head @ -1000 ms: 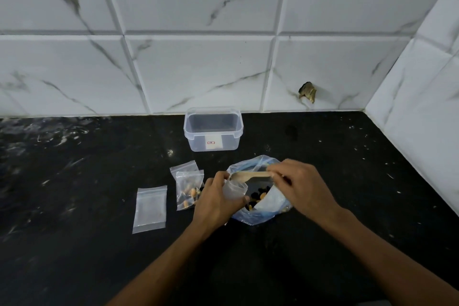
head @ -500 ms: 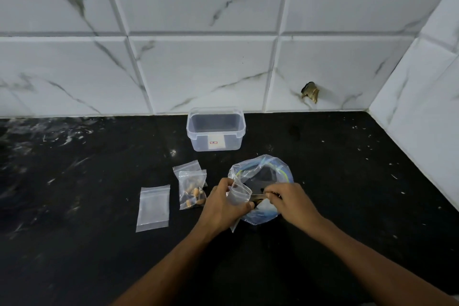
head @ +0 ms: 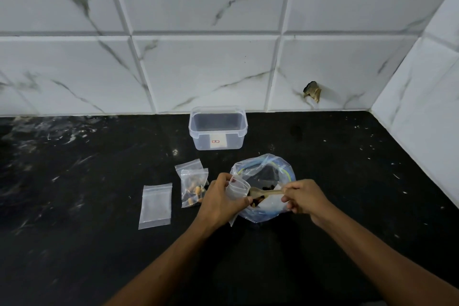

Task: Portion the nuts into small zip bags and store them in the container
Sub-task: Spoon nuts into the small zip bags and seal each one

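Spoon (head: pixel 264 192) bowl hidden behind small bag (head: pixel 238 187); left hand (head: pixel 221 200) grip curled round bag, right hand (head: pixel 304 197) pinching handle.

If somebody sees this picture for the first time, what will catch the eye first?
First the two hands low in the middle: the left hand holds a small zip bag open, and the right hand brings a wooden spoon to its mouth, above a large clear bag of nuts. Behind them an open clear container stands at the tiled wall. To the left lie a filled bag and an empty flat one.

Black counter (head: pixel 74 243) meets white marble-veined tiles (head: pixel 203 69), one chipped.
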Motion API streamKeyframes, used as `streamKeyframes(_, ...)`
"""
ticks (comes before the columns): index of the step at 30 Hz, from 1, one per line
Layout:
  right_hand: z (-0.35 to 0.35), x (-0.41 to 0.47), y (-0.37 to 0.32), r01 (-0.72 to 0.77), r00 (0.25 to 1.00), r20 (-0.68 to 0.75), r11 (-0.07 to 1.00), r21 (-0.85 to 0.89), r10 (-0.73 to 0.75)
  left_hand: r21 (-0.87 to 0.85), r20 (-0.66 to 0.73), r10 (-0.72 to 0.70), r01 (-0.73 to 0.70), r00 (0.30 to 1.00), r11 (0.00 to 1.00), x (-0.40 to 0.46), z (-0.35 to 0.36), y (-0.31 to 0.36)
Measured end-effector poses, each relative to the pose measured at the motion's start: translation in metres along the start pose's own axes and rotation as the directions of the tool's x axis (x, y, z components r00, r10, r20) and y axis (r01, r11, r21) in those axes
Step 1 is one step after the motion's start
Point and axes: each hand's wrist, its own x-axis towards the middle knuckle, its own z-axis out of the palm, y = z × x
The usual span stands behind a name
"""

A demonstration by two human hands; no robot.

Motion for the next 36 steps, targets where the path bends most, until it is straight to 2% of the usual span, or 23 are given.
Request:
streamKeyframes(6,-0.024,-0.001,-0.001,-0.028,1.000,-0.007,1.000,0.009,0.029,0.065,-0.010,-0.001,0.001,1.000,0.998,0.000,-0.001,0.001)
streamKeyframes(11,-0.035,-0.013,-0.017,0.013,1.000,-0.004,0.997,0.080,-0.013,0.161,-0.028,0.022,-0.017,0.999,0.987,-0.003,0.001,0.010)
streamKeyframes(15,-0.033,-0.028,-0.033,0.155,0.987,0.023,0.986,0.054,-0.157,0.223,-0.048,0.014,-0.003,0.999,0.975,-0.004,0.003,0.012)
streamKeyframes(18,-0.021,-0.038,-0.039,0.335,0.942,0.017,0.931,-0.147,-0.336,0.218,-0.044,0.016,-0.006,0.999,0.976,-0.004,0.005,0.013)
streamKeyframes(20,-0.011,-0.046,-0.039,0.487,0.860,0.034,0.798,-0.354,-0.510,0.195,-0.042,0.021,-0.012,0.999,0.981,-0.003,0.006,0.014)
streamKeyframes(21,-0.006,-0.050,-0.039,0.575,0.789,0.073,0.692,-0.437,-0.610,0.181,-0.044,0.023,-0.014,0.999,0.983,-0.003,0.006,0.014)
streamKeyframes(23,0.001,-0.057,-0.037,0.723,0.584,0.219,0.377,-0.579,-0.782,0.152,-0.051,0.020,-0.012,0.998,0.988,-0.002,0.006,0.014)
streamKeyframes(25,0.003,-0.059,-0.036,0.755,0.396,0.385,0.057,-0.654,-0.834,0.117,-0.056,0.006,0.000,0.998,0.993,-0.001,0.006,0.013)
streamKeyframes(26,0.003,-0.058,-0.035,0.749,0.346,0.416,-0.020,-0.662,-0.841,0.101,-0.055,0.001,0.004,0.998,0.995,-0.001,0.006,0.012)
streamKeyframes(27,0.001,-0.056,-0.035,0.745,0.328,0.406,-0.031,-0.666,-0.853,0.094,-0.055,0.002,0.004,0.998,0.996,-0.002,0.006,0.012)
streamKeyframes(28,-0.001,-0.055,-0.036,0.745,0.336,0.355,0.016,-0.667,-0.872,0.096,-0.056,0.003,0.003,0.998,0.995,-0.002,0.006,0.012)
streamKeyframes(29,-0.005,-0.052,-0.037,0.742,0.367,0.267,0.107,-0.662,-0.891,0.104,-0.056,0.005,0.001,0.998,0.995,-0.002,0.006,0.010)
streamKeyframes(32,-0.018,-0.031,-0.033,0.640,0.549,0.015,0.409,-0.651,-0.836,0.113,-0.038,0.006,-0.002,0.999,0.994,-0.002,0.005,0.003)
streamKeyframes(34,-0.023,-0.012,-0.020,0.513,0.687,-0.051,0.535,-0.671,-0.724,0.090,-0.016,0.002,-0.001,1.000,0.996,-0.003,0.005,-0.001)
streamKeyframes(36,-0.020,0.002,-0.005,0.425,0.771,-0.077,0.600,-0.678,-0.632,0.066,0.005,-0.002,0.001,1.000,0.998,-0.003,0.006,-0.002)
